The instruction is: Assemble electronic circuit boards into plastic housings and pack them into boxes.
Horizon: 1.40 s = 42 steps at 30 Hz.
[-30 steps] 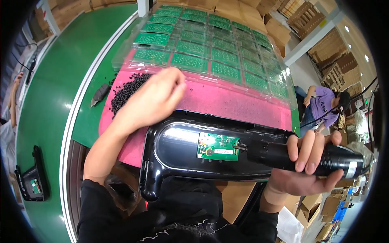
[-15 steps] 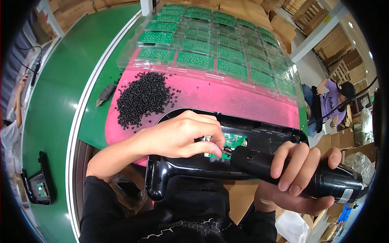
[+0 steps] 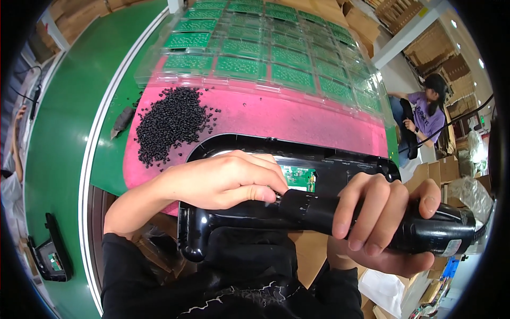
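Observation:
My right hand (image 3: 378,215) is wrapped round a black electric screwdriver (image 3: 305,206), held level with its nose pointing left. At that nose the thumb and fingers of my left hand (image 3: 234,181) are pinched together; what they grip at the bit is too small and covered to make out. Beneath both hands lies a black plastic housing (image 3: 234,219), open side up, with a rounded handle-like end at lower left. A green circuit board (image 3: 300,178) sits inside it, partly hidden by my left hand. Beyond, a heap of small black screws (image 3: 170,125) rests on the pink mat (image 3: 255,118).
Clear plastic trays of green circuit boards (image 3: 241,66) stand at the mat's far side. A dark grey lump (image 3: 123,122) lies left of the screws. Another black housing (image 3: 52,255) rests on the green surface (image 3: 58,154) at far left. A person in purple (image 3: 425,114) sits at right.
The view has shifted, so most things appear slightly further left and up. Screwdriver nose and left fingers now meet closer together. The person at right has raised their head and holds a dark object.

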{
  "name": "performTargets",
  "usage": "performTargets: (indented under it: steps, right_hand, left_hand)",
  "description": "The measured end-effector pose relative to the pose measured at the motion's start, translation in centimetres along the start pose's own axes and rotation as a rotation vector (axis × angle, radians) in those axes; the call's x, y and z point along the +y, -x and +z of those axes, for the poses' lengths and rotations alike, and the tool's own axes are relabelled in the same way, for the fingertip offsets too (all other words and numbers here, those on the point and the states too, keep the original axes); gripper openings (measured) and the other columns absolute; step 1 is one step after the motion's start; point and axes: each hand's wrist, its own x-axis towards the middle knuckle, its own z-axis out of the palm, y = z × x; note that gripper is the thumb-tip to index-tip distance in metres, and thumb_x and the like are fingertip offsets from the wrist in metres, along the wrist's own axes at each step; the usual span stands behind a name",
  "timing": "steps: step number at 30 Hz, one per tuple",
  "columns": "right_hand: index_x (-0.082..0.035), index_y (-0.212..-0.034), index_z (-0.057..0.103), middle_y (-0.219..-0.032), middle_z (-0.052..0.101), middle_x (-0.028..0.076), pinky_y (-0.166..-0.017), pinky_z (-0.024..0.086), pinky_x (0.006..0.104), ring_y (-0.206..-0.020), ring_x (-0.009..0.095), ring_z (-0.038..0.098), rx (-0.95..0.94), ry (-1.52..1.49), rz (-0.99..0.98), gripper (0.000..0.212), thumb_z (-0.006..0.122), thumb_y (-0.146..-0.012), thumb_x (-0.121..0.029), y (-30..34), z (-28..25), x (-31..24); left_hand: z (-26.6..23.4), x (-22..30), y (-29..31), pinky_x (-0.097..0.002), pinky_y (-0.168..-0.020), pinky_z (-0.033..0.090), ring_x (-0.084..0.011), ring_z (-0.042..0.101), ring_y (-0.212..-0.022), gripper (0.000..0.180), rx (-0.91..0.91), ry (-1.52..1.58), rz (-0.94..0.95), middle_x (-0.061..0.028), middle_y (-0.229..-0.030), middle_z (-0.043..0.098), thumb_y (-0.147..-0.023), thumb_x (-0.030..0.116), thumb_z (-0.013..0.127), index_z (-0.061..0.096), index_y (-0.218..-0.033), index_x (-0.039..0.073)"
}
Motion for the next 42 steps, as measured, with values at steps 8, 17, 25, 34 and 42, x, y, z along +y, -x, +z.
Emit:
performTargets:
  steps: [8,17,25,34,42]
  right_hand:
    - [-0.010,-0.112,0.044,-0.058,0.051,0.000,-0.049,0.047,0.0267,-0.052,0.012,0.048,0.078,0.011,0.010,0.045,0.065,-0.089,-0.043,0.8,-0.8,-0.5]
    - [-0.005,-0.111,0.041,-0.061,0.053,0.006,-0.052,0.047,0.0328,-0.052,0.018,0.050,0.227,0.278,0.199,0.055,0.063,-0.088,-0.049,0.6,-3.4,-1.5]
    - [-0.005,-0.107,0.040,-0.061,0.051,0.005,-0.055,0.048,0.0325,-0.053,0.016,0.050,0.185,0.490,0.272,0.046,0.060,-0.090,-0.042,1.2,-5.7,-0.9]
    - [-0.005,-0.103,0.042,-0.061,0.052,0.006,-0.055,0.048,0.0329,-0.054,0.017,0.051,0.223,0.416,0.320,0.046,0.069,-0.085,-0.037,1.3,-6.1,-0.4]
    - [-0.003,-0.110,0.044,-0.058,0.044,0.000,-0.049,0.041,0.0293,-0.048,0.012,0.044,0.215,0.620,0.298,0.051,0.056,-0.089,-0.049,1.4,-5.4,0.9]
  left_hand:
    - [0.2,0.4,-0.5,-0.0340,-0.069,0.046,-0.0227,0.061,-0.081,0.014,0.172,-0.503,0.180,-0.0050,-0.079,0.062,-0.079,0.012,0.075,0.065,-0.083,0.004]
    - [-0.5,0.9,-0.3,-0.0360,-0.068,0.049,-0.0265,0.063,-0.079,0.017,0.318,-0.751,0.176,-0.0075,-0.082,0.064,-0.073,0.005,0.077,0.065,-0.085,0.001]
    - [0.3,0.1,0.3,-0.0340,-0.070,0.047,-0.0216,0.062,-0.085,0.017,-0.017,-0.648,0.032,-0.0046,-0.086,0.063,-0.082,0.018,0.071,0.065,-0.090,0.005]
    - [0.5,-0.2,0.5,-0.0350,-0.069,0.054,-0.0242,0.069,-0.081,0.019,-0.104,-0.584,-0.196,-0.0069,-0.089,0.071,-0.083,0.016,0.069,0.067,-0.099,0.007]
    - [0.5,0.6,0.3,-0.0402,-0.061,0.053,-0.0282,0.069,-0.076,0.006,-0.093,-0.574,-0.250,-0.0102,-0.079,0.069,-0.087,0.009,0.063,0.061,-0.092,0.006]
